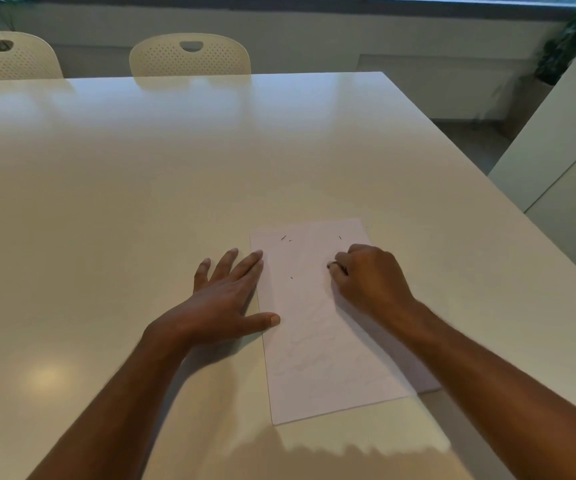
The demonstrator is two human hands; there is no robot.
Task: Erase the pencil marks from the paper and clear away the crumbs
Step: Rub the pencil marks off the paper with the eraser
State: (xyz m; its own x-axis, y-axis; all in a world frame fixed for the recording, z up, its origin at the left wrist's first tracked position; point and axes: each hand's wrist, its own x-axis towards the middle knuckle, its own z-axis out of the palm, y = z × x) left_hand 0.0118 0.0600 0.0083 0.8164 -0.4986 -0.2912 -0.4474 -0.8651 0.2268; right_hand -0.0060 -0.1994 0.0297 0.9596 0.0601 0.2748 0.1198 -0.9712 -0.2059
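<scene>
A sheet of paper (pixel 317 323) lies flat on a big white table (pixel 141 188), right between the two hands.

The left hand (pixel 224 303) is spread out flat, palm down. Its fingers are straight and a little apart. Most of the hand rests on the table, just beside the left edge of the paper. The tip of the pointing finger and the thumb reach onto the paper's edge and press on it.

The right hand (pixel 369 278) is curled up like a loose fist and sits on the right side of the paper. Its fingers are bent around something small and dark at the fingertips (it is too tiny and hidden to tell what it is).

A few little dark crumbs (pixel 283 238) lie on the paper, past the fingertips of both hands, and one more sits between the hands. Faint gray pencil marks (pixel 309 355) show on the paper closer to the person, between the two arms.

Two pale chairs (pixel 189 57) stand far beyond the hands, at the other side of the table.
</scene>
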